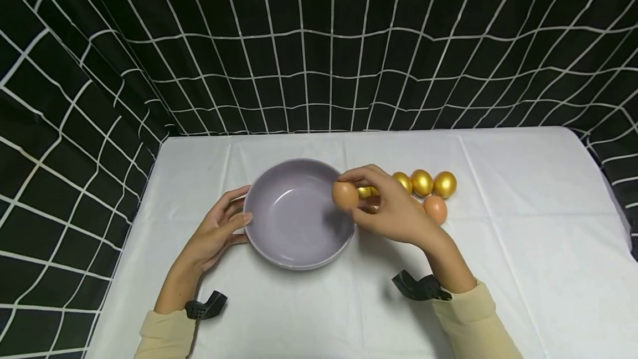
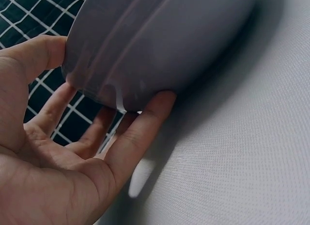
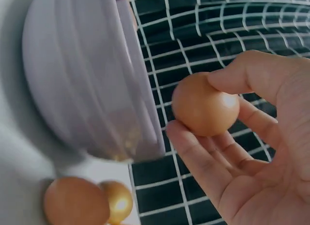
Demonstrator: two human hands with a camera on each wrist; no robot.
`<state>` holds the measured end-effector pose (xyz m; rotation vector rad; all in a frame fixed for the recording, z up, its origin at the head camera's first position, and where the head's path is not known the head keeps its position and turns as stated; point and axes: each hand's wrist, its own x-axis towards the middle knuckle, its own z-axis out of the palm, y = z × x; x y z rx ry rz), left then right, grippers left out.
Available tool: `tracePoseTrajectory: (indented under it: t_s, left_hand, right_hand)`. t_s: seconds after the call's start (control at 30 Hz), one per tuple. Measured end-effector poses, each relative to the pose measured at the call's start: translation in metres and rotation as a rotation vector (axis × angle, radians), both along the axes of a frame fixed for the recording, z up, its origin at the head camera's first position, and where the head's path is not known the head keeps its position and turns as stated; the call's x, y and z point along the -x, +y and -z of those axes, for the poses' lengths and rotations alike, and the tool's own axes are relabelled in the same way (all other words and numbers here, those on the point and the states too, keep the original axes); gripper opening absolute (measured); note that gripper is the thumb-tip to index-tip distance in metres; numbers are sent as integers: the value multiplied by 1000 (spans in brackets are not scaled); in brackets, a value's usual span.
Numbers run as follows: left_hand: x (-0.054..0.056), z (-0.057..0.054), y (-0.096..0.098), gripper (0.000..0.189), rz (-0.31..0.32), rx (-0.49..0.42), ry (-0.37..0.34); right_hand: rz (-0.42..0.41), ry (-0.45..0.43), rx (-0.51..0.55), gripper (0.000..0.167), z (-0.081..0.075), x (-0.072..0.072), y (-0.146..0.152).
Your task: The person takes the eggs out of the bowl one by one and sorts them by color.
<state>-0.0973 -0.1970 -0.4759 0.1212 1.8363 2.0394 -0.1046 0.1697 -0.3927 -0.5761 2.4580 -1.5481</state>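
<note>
A round purple-grey bowl (image 1: 299,220) stands on the table. My left hand (image 1: 219,226) holds it at its left side, thumb at the rim and the other fingers spread along the outer wall (image 2: 160,45). With thumb and fingertips my right hand (image 1: 394,206) pinches a brown egg (image 1: 345,195), raised over the bowl's right rim. The right wrist view shows this egg (image 3: 206,104) near the bowl's edge. Right of the bowl lie several gold eggs (image 1: 422,183) and a brown egg (image 1: 436,210); my right hand partly hides the group.
A white cloth (image 1: 538,209) covers the table. Black curtains with a white grid (image 1: 319,54) rise behind it and along both sides. A black strap (image 1: 204,306) sits on the left wrist, another (image 1: 421,287) on the right.
</note>
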Motion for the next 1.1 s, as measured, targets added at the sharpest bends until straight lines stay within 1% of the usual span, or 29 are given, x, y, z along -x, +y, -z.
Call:
tracePoseTrajectory:
  t_s: [0.13,0.27,0.37,0.5,0.57,0.7,0.8,0.9,1.1]
  left_hand:
    - [-2,2,-1,64,-3,-3,-7]
    - [-1,1,-2,64,4,-1,-3]
    - [0,0,-2,64,5,8,8]
    - [2,-2,-3,64,0,20,10]
    - [2,-2,-3,65,-2,24,5]
    - [1,-1,-3,65,-8,28,-1]
    - [-1,0,-4,65,-9,27,0]
    - [-2,-1,-3,64,-11,22,-4]
    - [-3,0,1,64,-18,8,-10]
  right_hand:
    - [63,-7,25,51,5,-8,19]
    - [115,0,49,51,6,-14,40]
    - [147,48,38,51,3,-15,55]
    - [217,112,-16,50,-4,-17,76]
    - [252,125,-34,51,-5,-19,86]
    - [306,147,-77,54,0,-20,106]
    - [357,161,-133,56,4,-19,119]
    - [402,144,-187,56,6,-19,132]
    - [432,98,-291,54,11,-22,153]
